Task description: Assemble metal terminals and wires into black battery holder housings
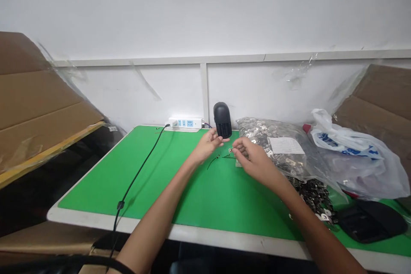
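A black rounded plastic part (222, 119) stands upright near the back of the green table. My left hand (209, 143) is closed at its lower edge, thumb and fingers gripping it. To the right, my right hand (250, 155) pinches a small metal piece (230, 150) between thumb and fingertips, just in front of the black part. Short thin dark wires (213, 161) lie on the green surface between and below the hands.
A white power strip (186, 123) with a black cable (140, 169) lies at the back. On the right are a clear bag of metal pieces (266, 132), a white plastic bag (359, 158), loose dark pieces (311, 195) and another black part (370, 221). Cardboard flanks the table.
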Demonstrator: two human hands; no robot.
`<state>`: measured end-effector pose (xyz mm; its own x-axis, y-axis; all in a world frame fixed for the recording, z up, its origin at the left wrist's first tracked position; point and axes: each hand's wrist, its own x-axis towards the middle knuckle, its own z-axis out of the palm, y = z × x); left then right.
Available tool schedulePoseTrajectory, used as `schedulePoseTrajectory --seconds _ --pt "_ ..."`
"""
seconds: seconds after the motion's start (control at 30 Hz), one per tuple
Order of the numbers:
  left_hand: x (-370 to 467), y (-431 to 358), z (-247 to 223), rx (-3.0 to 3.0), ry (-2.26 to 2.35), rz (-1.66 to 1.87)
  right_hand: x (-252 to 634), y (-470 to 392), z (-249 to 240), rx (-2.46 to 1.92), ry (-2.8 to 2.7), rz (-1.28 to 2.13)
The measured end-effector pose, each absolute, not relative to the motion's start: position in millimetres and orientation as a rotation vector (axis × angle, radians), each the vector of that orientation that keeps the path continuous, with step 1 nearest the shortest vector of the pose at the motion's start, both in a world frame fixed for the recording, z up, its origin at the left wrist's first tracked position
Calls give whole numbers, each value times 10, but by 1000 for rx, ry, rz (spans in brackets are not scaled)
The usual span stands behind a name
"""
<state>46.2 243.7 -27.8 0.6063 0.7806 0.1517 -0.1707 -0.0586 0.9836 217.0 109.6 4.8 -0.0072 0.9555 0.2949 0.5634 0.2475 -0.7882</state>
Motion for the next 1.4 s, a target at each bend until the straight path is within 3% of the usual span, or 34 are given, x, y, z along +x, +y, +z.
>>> schedulePoseTrajectory --seconds 0.47,1.4 --pt "783 2165 -419 1344 414 854 2149 1392 -233 -1250 -974 901" --pt "761 1996 -284 1293 554 831 2261 1340 -184 -1429 -1206 788"
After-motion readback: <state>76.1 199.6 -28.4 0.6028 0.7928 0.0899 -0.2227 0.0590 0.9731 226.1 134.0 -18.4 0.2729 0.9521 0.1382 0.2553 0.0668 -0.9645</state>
